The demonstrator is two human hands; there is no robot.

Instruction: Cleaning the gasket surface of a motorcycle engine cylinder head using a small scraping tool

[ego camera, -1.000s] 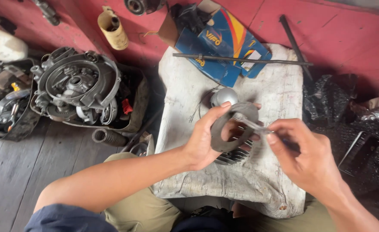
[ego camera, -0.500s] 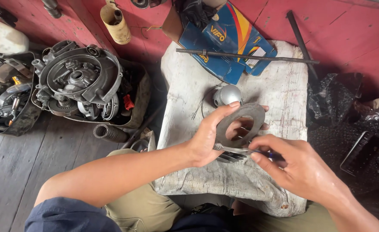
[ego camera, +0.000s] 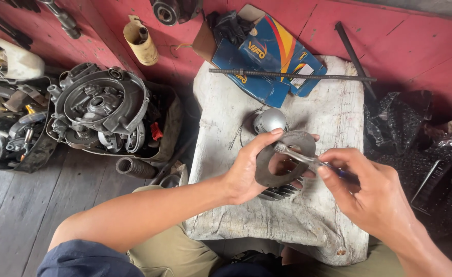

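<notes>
My left hand (ego camera: 251, 169) holds a flat dark grey ring-shaped gasket (ego camera: 267, 172) by its left edge, thumb on top, above a finned metal cylinder part (ego camera: 282, 192) on the cloth. My right hand (ego camera: 369, 195) grips a thin metal tool (ego camera: 300, 156) whose tip rests on the gasket's upper rim. A small round silver metal piece (ego camera: 269, 120) with a thin wire lies just beyond the gasket. Both hands hover over the white cloth-covered block (ego camera: 333, 118).
A long thin metal rod (ego camera: 292, 76) lies across blue cardboard boxes (ego camera: 267, 56) at the block's far end. A dark engine casing (ego camera: 100, 110) with parts sits left on the wooden floor, a black rubber hose piece (ego camera: 133, 167) beside it. Black plastic bags and a phone (ego camera: 431, 185) lie right.
The gasket has tilted more upright in my left hand, and my right hand has brought the tool's tip up onto the gasket's upper rim. The view has shifted slightly.
</notes>
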